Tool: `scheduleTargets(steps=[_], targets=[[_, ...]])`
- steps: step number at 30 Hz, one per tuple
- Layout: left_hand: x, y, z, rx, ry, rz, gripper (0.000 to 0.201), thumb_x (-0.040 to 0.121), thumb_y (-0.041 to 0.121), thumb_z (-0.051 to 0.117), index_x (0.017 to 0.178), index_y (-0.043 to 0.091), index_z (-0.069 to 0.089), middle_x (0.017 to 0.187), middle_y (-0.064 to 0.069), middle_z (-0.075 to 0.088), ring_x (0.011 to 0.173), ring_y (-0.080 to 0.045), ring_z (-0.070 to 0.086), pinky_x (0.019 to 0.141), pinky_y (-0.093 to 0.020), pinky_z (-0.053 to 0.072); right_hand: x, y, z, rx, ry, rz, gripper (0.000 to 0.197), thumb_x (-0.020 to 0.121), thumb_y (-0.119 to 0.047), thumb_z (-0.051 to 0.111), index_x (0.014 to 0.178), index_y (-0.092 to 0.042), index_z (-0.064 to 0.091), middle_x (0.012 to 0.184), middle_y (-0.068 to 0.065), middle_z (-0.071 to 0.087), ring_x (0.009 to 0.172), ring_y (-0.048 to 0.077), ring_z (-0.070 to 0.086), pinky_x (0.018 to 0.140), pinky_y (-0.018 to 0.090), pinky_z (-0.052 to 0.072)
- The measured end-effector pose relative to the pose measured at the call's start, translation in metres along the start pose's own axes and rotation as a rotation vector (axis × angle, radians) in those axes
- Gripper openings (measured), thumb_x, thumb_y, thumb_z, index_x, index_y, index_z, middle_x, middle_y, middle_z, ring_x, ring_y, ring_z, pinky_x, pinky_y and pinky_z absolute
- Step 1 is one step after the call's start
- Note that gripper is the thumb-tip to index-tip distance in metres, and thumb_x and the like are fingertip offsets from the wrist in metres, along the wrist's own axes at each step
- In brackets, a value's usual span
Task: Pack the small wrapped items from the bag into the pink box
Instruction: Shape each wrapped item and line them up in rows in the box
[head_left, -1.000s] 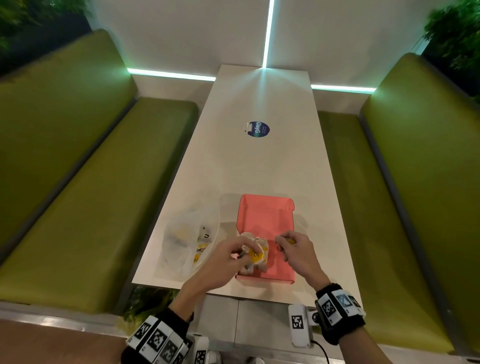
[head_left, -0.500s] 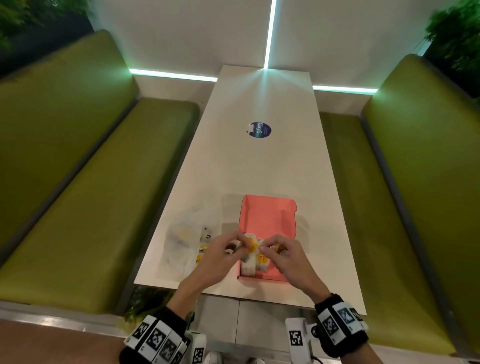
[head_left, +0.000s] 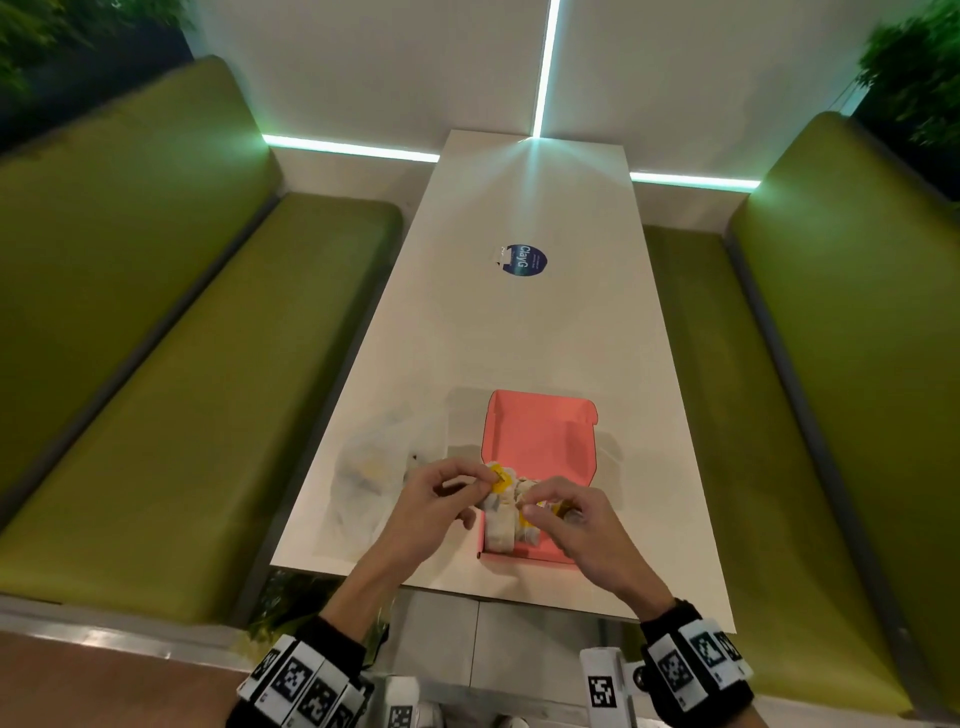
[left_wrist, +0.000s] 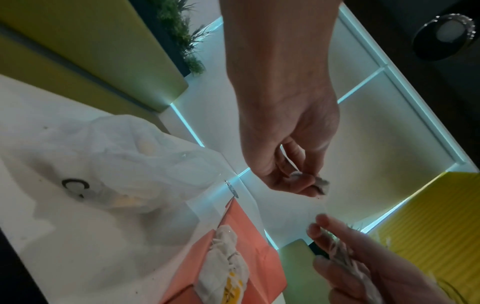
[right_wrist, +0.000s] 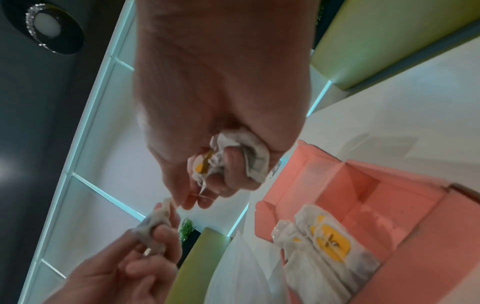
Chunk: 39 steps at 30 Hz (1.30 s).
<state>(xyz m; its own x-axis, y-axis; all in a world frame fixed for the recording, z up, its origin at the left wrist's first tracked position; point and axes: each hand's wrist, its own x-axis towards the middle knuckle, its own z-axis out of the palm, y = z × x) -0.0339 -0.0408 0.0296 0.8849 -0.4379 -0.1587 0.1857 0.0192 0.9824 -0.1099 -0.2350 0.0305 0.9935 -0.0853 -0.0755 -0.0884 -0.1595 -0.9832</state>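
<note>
A: Where are the small white wrapped items with yellow labels?

B: Some lie in the open pink cardboard box. The right hand squeezes one, and the left hand pinches one too.

A: What could go wrong?

B: The two look joined by a thin strip. Pulling hard might rip a wrapper or drop one beside the crinkly see-through plastic bag.

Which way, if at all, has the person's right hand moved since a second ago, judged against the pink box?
Yes. The right hand has moved leftward across the pink box, toward the left hand.
</note>
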Motion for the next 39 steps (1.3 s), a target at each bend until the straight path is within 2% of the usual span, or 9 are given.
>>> scheduleTargets(steps=[7,14,17,21,27,31,33,35,39], targets=[[0.0,-0.005,0.015,0.019,0.131,0.069,0.01,0.091,-0.002,0.066,0.095,0.002,0.074,0.083,-0.004,0.074,0.071,-0.017,0.066,0.063,-0.027,0.055,-0.013,-0.004,0.02,0.106,0.05,-0.034,0.02,0.09,0.005,0.064,0.099,-0.01,0.073,0.096,0.004,0.075,0.063,-0.007,0.06,0.06,0.004,0.042],[0.001,-0.013,0.029,0.113,0.251,0.153,0.013,0.087,-0.004,0.069,0.087,0.008,0.074,0.083,-0.003,0.073,0.077,-0.024,0.072,0.073,-0.036,0.061,-0.021,-0.008,0.027,-0.043,0.076,-0.09,0.025,0.089,0.0,0.067,0.101,-0.021,0.071,0.1,-0.015,0.07,0.101,0.008,0.063,0.081,0.023,0.047],[-0.001,-0.013,0.034,0.143,0.279,0.171,0.013,0.086,-0.003,0.071,0.086,0.01,0.074,0.08,0.001,0.074,0.072,-0.019,0.073,0.071,-0.03,0.061,-0.025,-0.012,0.03,-0.078,0.108,-0.114,0.026,0.09,-0.001,0.066,0.1,-0.025,0.07,0.101,-0.018,0.071,0.102,0.006,0.063,0.089,0.018,0.046],[-0.005,-0.01,0.039,0.079,0.271,0.178,0.011,0.088,0.002,0.071,0.087,0.013,0.075,0.08,-0.001,0.075,0.072,-0.018,0.073,0.069,-0.024,0.059,-0.028,-0.011,0.033,-0.12,0.147,-0.121,0.031,0.092,-0.003,0.065,0.101,-0.032,0.069,0.104,-0.023,0.071,0.081,0.003,0.063,0.076,0.017,0.047],[-0.004,-0.015,0.03,0.087,0.288,0.216,0.011,0.088,-0.003,0.069,0.089,0.008,0.071,0.086,-0.002,0.074,0.078,-0.021,0.073,0.075,-0.035,0.061,-0.038,-0.003,0.027,-0.223,-0.041,-0.104,0.036,0.095,-0.012,0.063,0.113,-0.042,0.068,0.128,-0.028,0.061,0.113,-0.005,0.061,0.09,0.009,0.045],[-0.005,-0.015,0.029,0.075,0.206,0.244,0.008,0.089,-0.005,0.068,0.088,0.002,0.063,0.082,-0.004,0.072,0.077,-0.024,0.073,0.071,-0.038,0.061,-0.027,-0.01,0.009,-0.264,0.135,-0.113,0.025,0.093,-0.017,0.068,0.103,-0.038,0.074,0.097,-0.015,0.074,0.081,0.01,0.067,0.07,0.026,0.052],[-0.009,-0.014,0.032,0.048,0.133,0.25,0.011,0.09,-0.004,0.067,0.09,-0.001,0.057,0.079,-0.009,0.072,0.076,-0.03,0.073,0.068,-0.036,0.059,-0.014,-0.015,0.001,-0.217,0.24,-0.082,0.015,0.091,-0.022,0.069,0.103,-0.032,0.072,0.09,-0.013,0.071,0.072,0.013,0.062,0.066,0.026,0.051],[-0.012,-0.016,0.037,0.046,0.074,0.247,0.014,0.091,-0.003,0.066,0.092,-0.001,0.053,0.08,-0.007,0.07,0.073,-0.03,0.072,0.066,-0.03,0.056,-0.004,-0.017,-0.003,-0.249,0.177,-0.046,0.015,0.09,-0.03,0.069,0.105,-0.031,0.069,0.092,-0.013,0.068,0.078,0.008,0.061,0.07,0.02,0.05],[-0.018,-0.024,0.038,0.111,-0.026,0.197,0.018,0.092,0.004,0.068,0.101,0.004,0.053,0.092,-0.004,0.063,0.076,-0.02,0.07,0.066,-0.024,0.054,0.003,-0.007,-0.003,-0.366,0.035,-0.039,0.008,0.089,-0.025,0.071,0.082,-0.024,0.07,0.079,-0.011,0.067,0.076,0.009,0.059,0.071,0.025,0.047]])
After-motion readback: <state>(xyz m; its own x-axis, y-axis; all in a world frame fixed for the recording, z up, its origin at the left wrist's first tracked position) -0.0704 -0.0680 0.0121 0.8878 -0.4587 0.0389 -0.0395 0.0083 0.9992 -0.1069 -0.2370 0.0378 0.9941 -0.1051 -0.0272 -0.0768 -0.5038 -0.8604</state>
